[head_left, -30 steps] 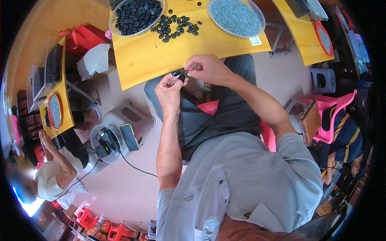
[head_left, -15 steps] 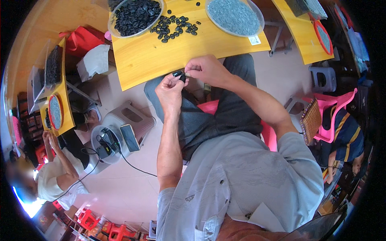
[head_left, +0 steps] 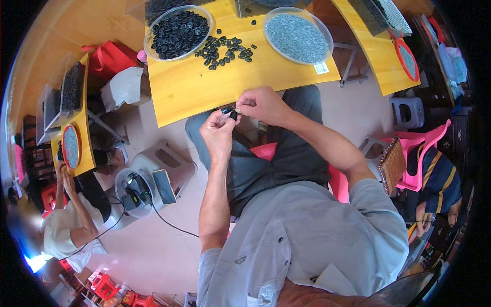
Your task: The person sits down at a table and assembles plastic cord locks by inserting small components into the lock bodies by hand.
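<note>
The wearer's two hands (head_left: pixel 217 134) (head_left: pixel 263 106), two round tubs (head_left: pixel 148 48) (head_left: pixel 329 42) beyond, one phone (head_left: pixel 164 187), one red bag (head_left: pixel 108 59)

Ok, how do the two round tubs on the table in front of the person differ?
The left tub holds small, rounded black parts; the right tub holds thin, silvery-blue slivers. Loose black pieces lie beside the left tub, while a white label sits by the right tub. Both tubs are round, look clear-walled and well filled, and stand on the yellow table.
</note>
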Motion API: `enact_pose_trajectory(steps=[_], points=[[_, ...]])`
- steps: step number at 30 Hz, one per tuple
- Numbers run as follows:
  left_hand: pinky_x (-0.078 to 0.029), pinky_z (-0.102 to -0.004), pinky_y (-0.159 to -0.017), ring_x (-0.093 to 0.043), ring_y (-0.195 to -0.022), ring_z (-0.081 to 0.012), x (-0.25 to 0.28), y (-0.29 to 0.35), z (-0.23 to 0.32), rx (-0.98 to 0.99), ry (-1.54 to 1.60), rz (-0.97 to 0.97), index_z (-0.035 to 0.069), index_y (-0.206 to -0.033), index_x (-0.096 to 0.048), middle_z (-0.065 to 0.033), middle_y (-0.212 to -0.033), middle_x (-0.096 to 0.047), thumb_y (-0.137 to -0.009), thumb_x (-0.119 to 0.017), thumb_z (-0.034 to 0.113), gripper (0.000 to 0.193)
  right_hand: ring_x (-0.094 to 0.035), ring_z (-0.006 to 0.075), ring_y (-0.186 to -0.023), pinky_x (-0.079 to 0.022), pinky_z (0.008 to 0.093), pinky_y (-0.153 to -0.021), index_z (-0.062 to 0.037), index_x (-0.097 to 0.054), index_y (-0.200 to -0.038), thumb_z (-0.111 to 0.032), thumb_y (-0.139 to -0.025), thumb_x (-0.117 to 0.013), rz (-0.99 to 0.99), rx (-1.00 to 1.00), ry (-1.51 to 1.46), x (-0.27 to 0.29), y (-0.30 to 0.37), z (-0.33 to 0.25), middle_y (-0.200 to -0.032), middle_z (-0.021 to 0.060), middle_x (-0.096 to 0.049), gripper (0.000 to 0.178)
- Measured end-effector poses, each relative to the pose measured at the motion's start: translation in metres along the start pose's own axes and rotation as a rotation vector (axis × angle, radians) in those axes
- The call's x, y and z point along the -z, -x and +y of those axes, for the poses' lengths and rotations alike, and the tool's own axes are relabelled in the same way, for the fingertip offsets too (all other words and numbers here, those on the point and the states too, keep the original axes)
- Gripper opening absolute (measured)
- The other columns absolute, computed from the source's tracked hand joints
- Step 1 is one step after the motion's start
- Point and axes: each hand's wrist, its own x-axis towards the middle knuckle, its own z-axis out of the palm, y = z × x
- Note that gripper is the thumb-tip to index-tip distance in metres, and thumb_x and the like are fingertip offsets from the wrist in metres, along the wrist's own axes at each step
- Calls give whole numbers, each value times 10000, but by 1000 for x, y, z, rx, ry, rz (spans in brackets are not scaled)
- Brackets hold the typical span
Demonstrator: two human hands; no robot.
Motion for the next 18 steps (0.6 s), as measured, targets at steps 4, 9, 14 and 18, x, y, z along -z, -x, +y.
enact_pose_trajectory(steps=[4, 9, 14, 18], points=[[-565, -277, -725, -677, -757, -162, 1, -3, -3, 16, 95, 26, -57, -965, -637, -118, -891, -689, -800, -535, -141, 211, -619, 98, -650, -476, 266, -594, 11, -678, -856, -128, -817, -659, -21, 38, 138, 17, -6, -15, -710, 66, -680, 145], [-570, -283, -722, -681, -761, -180, 1, -3, 3, 48, 143, 37, -52, -979, -638, -126, -908, -687, -803, -530, -144, 226, -653, 239, -662, -498, 341, -616, -12, -682, -836, -145, -800, -638, 329, 180, 564, 54, -48, 13, -734, 134, -674, 145], [-568, -277, -711, -684, -768, -188, 4, -3, 3, 68, 140, 40, -54, -987, -637, -126, -906, -687, -807, -534, -139, 225, -643, 361, -802, -496, 463, -721, -1, -651, -814, -143, -797, -606, 313, 114, 730, 53, -75, 16, -834, 189, -658, 149], [-566, -281, -705, -684, -764, -195, 3, -5, 4, 77, 139, 43, -59, -993, -634, -129, -914, -685, -812, -530, -132, 222, -639, 369, -821, -497, 463, -735, -8, -646, -850, -138, -794, -613, 329, 141, 815, 50, -81, 26, -875, 189, -646, 146]])
